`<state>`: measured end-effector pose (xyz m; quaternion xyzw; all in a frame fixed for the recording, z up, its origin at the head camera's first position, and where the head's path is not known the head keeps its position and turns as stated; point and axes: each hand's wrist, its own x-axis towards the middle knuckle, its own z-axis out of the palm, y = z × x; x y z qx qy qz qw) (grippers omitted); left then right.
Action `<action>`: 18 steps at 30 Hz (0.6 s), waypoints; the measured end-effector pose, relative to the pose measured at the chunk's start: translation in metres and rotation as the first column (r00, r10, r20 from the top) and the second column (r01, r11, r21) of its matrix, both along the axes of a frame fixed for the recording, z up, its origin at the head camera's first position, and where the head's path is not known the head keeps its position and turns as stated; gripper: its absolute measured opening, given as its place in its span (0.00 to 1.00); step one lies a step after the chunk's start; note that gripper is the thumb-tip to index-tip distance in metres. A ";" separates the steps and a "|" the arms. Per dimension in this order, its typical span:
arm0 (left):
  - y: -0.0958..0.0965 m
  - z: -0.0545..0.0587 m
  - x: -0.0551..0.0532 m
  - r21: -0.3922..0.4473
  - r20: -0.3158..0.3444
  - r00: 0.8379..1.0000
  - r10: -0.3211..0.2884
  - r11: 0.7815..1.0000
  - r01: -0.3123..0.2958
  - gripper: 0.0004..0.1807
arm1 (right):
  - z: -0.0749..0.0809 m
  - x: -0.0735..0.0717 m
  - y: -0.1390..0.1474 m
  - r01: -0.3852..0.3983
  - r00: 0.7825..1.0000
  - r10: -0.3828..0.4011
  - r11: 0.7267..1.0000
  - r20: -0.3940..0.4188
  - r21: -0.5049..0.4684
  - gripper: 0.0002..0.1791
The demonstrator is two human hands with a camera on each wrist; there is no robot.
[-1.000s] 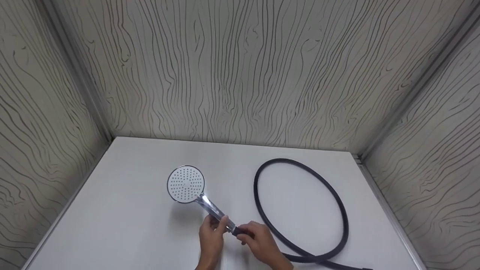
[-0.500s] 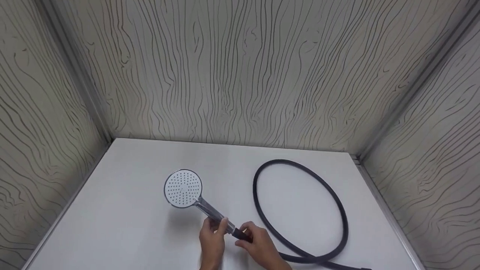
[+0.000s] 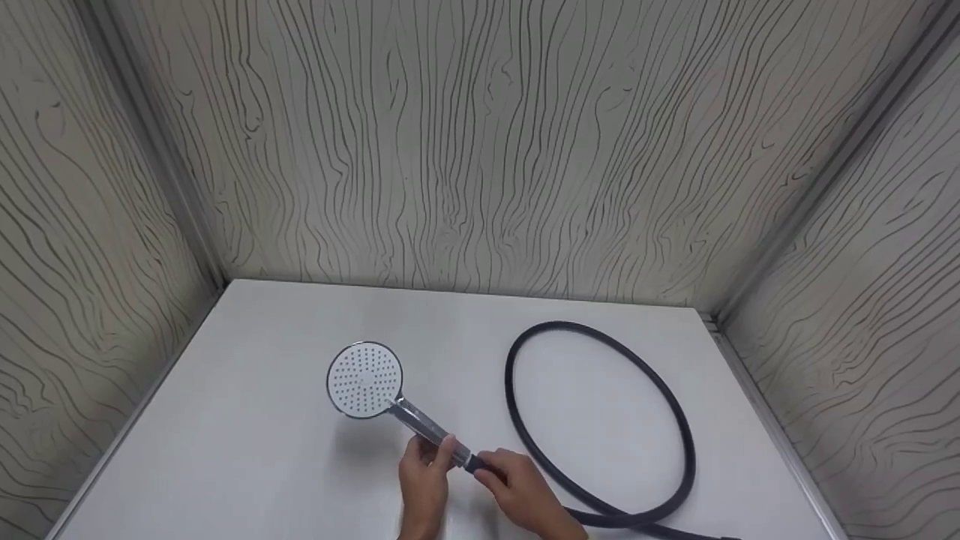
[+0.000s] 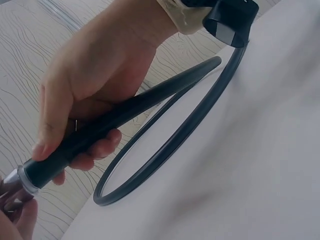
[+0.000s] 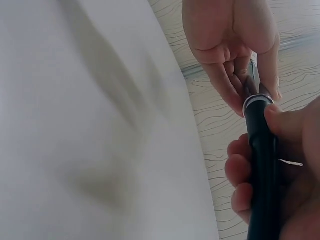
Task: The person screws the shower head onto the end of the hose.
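We see shower head (image 3: 365,380) at lower centre of head view, slightly left, holes facing us. Left hand (image 3: 424,484) pinches its handle (image 3: 420,422); right hand (image 3: 525,491) grips black hose (image 3: 628,519), end meeting handle. Hose loops on white table (image 3: 247,420), lower right; patterned wall (image 3: 465,150) fills upper frame.

Three pale walls (image 3: 450,150), patterned with dark wavy wood-grain lines and joined by grey corner strips (image 3: 139,127), border a white surface (image 3: 255,420).
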<state>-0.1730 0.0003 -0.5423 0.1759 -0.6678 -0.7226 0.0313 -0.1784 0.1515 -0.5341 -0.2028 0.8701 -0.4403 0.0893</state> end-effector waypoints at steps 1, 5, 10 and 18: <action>0.000 0.002 0.000 -0.003 0.002 1.000 0.016 1.000 -0.016 0.27 | 0.001 0.000 -0.001 0.017 1.000 -0.017 1.000 -0.002 -0.003 0.12; 0.003 0.007 0.001 -0.019 -0.003 0.999 0.045 0.999 -0.045 0.25 | 0.005 0.003 -0.003 0.107 0.994 -0.107 0.994 -0.018 -0.011 0.15; 0.003 0.006 0.001 -0.017 -0.005 1.000 0.017 1.000 -0.017 0.27 | 0.006 0.006 -0.001 0.113 0.993 -0.114 0.993 -0.043 -0.013 0.09; -0.001 0.008 0.001 0.030 0.024 0.999 -0.040 0.999 0.039 0.30 | 0.007 0.003 0.004 -0.061 0.993 0.067 0.996 -0.098 0.067 0.17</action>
